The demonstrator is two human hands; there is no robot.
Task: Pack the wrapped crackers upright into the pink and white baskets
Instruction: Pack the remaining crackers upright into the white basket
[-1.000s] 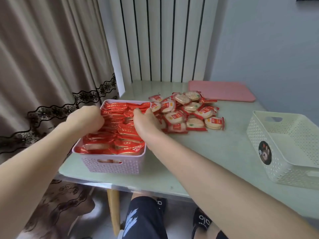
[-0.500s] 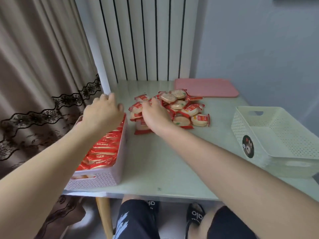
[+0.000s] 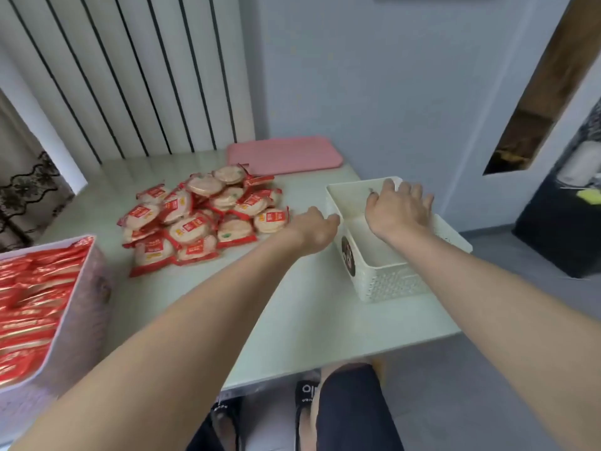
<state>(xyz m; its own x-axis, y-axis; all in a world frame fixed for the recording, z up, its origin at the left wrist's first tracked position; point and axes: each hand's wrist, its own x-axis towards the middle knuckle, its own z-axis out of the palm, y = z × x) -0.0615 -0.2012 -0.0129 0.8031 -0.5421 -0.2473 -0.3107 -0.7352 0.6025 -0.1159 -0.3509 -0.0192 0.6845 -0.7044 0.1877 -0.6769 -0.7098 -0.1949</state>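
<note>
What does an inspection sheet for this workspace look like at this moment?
Surface: pale green table, mostly bare toward the near edge.
Job's things: pink basket at left, packed with red wrapped crackers; loose cracker pile mid-table; white basket at right, empty.
Clutter: pink lid lying flat at the back.
Hands: left hand on the white basket's left rim; right hand over its far rim; neither holds a cracker.
Cables: nothing seen.
Surroundings: striped panel, grey wall, curtain at left.

I get one head-worn view, looking forward and down, close over the table (image 3: pixel 292 307) near its front edge.
</note>
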